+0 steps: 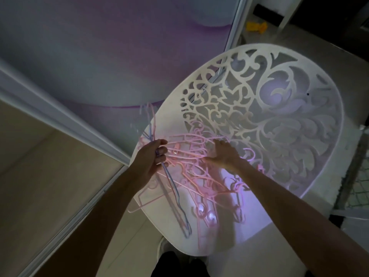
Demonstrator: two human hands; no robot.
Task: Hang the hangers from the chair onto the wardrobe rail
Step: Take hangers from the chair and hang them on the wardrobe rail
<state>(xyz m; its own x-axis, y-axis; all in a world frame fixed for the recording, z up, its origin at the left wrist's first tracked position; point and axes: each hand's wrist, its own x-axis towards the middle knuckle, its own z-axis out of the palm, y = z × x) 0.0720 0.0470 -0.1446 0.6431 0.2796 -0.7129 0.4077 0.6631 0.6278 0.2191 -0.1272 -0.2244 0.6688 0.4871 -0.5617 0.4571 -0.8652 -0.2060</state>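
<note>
A white chair (311, 176) with a cut-out scroll-pattern back stands right of centre. On its seat lies a tangled pile of pink hangers (201, 176). My left hand (153, 156) is closed around a bundle of thin hangers (169, 182), pink and blue ones, whose hooks stick up past the chair's left edge. My right hand (223, 154) rests palm down with fingers spread on the pink pile. No wardrobe rail shows in this view.
A sliding wardrobe door (89, 56) with a purple pattern fills the upper left, its grey track (65, 124) running diagonally. A yellow object (256, 27) lies on the floor at the top right. A wire mesh panel (359, 176) stands at the right edge.
</note>
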